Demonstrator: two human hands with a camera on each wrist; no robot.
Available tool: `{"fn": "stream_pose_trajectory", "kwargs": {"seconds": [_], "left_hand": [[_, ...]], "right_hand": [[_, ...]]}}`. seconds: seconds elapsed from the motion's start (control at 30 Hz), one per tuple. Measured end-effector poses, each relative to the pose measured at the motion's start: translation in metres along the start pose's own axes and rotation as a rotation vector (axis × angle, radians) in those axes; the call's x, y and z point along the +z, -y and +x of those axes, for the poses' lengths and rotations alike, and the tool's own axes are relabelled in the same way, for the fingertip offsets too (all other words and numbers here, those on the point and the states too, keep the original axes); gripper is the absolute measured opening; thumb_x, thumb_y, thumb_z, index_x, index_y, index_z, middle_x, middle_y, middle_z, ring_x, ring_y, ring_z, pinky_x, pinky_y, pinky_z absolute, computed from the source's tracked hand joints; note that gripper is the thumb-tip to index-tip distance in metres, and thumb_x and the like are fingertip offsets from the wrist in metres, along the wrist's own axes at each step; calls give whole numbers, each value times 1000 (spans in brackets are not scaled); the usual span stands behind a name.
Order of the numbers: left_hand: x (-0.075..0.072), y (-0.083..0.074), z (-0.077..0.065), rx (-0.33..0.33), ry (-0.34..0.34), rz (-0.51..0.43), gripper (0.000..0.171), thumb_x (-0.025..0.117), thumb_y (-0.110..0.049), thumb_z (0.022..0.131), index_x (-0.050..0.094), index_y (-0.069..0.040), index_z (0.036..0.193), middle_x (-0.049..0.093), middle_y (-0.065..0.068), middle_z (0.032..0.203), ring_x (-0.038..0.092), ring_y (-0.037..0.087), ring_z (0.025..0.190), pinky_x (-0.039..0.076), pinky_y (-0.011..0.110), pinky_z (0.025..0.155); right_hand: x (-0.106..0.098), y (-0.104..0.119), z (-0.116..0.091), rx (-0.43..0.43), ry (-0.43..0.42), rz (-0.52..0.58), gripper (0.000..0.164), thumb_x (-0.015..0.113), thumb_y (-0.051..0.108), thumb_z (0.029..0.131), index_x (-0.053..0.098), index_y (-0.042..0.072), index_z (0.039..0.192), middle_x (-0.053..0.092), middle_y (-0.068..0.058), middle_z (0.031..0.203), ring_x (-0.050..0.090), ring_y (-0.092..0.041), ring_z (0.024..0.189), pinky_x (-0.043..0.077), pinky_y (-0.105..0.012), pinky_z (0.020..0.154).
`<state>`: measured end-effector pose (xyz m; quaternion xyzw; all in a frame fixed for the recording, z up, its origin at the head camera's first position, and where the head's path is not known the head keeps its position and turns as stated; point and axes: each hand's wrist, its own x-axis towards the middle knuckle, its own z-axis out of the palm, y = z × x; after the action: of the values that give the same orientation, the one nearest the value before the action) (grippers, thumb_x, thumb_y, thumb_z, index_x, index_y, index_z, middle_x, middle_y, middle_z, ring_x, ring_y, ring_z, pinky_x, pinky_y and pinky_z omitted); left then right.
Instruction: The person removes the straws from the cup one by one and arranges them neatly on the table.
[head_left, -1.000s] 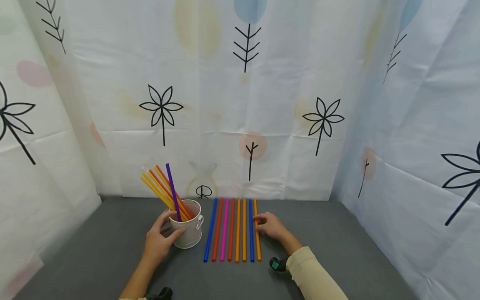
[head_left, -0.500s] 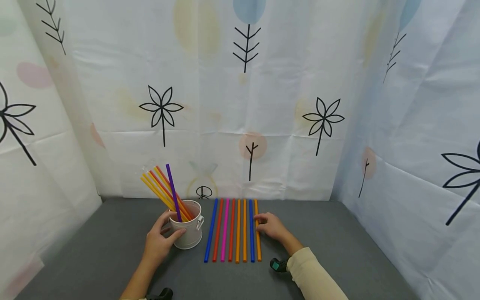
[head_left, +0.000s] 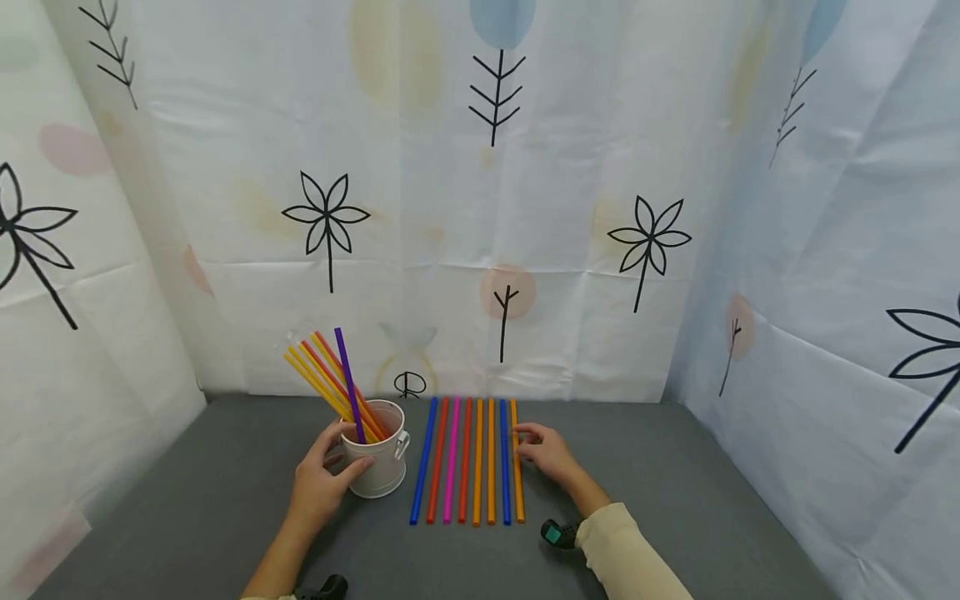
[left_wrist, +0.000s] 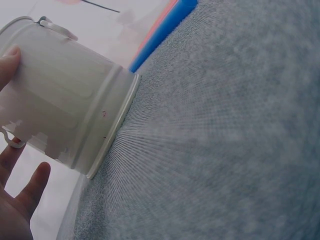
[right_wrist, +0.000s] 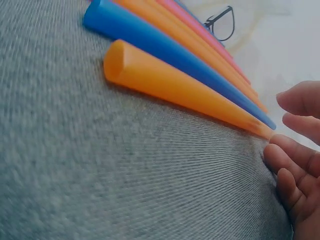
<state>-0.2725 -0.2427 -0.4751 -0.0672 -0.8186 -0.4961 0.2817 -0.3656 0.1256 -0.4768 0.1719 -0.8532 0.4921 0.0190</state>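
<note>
My left hand (head_left: 318, 479) holds a small white metal bucket (head_left: 382, 471) at its left side, with the thumb on the front wall and a fingertip near the rim. Yellow, orange-red and purple straws lean left inside the bucket, the purple straw (head_left: 348, 383) standing in front. To the right, several coloured straws lie side by side on the table. The right hand (head_left: 547, 450) is beside the rightmost orange straw (head_left: 519, 492), fingers loosely bent and spread at its far part. Whether a fingertip touches that straw I cannot tell.
A grey cloth covers the table (head_left: 637, 533). White patterned curtains (head_left: 570, 167) enclose the back and sides. The row includes a blue straw (head_left: 423, 467) nearest the bucket and a pink straw (head_left: 452, 467). Black wrist devices sit at both wrists.
My right fingertips have eased slightly right relative to the rightmost orange straw and loosened. The left hand, bucket and straws look unmoved; the head view shifted a little.
</note>
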Motion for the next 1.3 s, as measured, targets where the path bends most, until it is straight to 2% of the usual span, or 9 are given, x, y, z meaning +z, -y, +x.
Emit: {"fn": "stream_pose_trajectory", "kwargs": {"seconds": [0.23,0.37,0.6,0.7,0.8,0.93,1.13,1.23,1.3], "left_hand": [[1,1,0,0,0,-8,56,81,-23,81,53,-14,129,42,17,147,49,41,125,46,58,94],[1,3,-1,4,-7,-9,56,81,-22,81,53,-13,129,42,17,148,48,42,125,46,59,93],[-1,6,0,17,-19,4,55,81,-20,81,54,-13,128,43,17,147,50,41,123,47,58,92],[-1,5,0,18,-16,7,56,82,-20,81,54,-13,128,43,18,147,51,42,122,47,58,93],[-1,5,0,11,-12,11,56,81,-21,81,53,-13,129,43,18,147,50,42,123,46,58,93],[0,5,0,2,-9,14,56,81,-22,81,53,-14,129,43,18,147,50,42,123,46,58,93],[1,3,0,-7,-7,6,56,81,-22,82,53,-13,130,41,18,148,49,43,124,45,58,94],[1,2,0,-7,-4,6,56,80,-22,82,53,-13,130,41,19,148,49,42,124,45,58,94],[1,0,0,-3,-4,7,56,80,-22,82,53,-12,130,41,19,148,49,42,124,45,58,94]], "right_hand": [[-2,1,-2,122,-92,186,33,64,6,91,62,-3,123,59,-6,85,59,-21,71,49,-30,60],[-2,5,0,151,-141,242,33,64,9,92,62,-3,123,59,-7,87,57,-23,72,51,-30,61],[5,16,7,104,-278,286,29,64,8,91,64,-3,118,63,-6,88,62,-36,87,52,-33,67],[10,25,10,60,-340,289,25,65,5,89,67,-2,113,63,-6,87,62,-29,82,51,-30,65],[15,35,12,13,-376,293,23,65,3,88,68,-2,110,64,-8,89,61,-20,78,53,-34,68],[23,53,13,-23,-363,345,24,64,3,90,67,-2,113,65,-11,94,62,-18,79,55,-42,74],[31,92,8,-71,-286,473,27,61,0,92,62,-5,119,65,-7,89,63,-21,78,53,-29,68],[33,118,2,-103,-230,506,30,59,-2,93,58,-7,123,65,-7,89,63,-23,81,53,-33,73],[36,130,0,-133,-196,510,33,58,-3,93,56,-8,126,66,-14,93,64,-27,87,53,-37,80]]}}
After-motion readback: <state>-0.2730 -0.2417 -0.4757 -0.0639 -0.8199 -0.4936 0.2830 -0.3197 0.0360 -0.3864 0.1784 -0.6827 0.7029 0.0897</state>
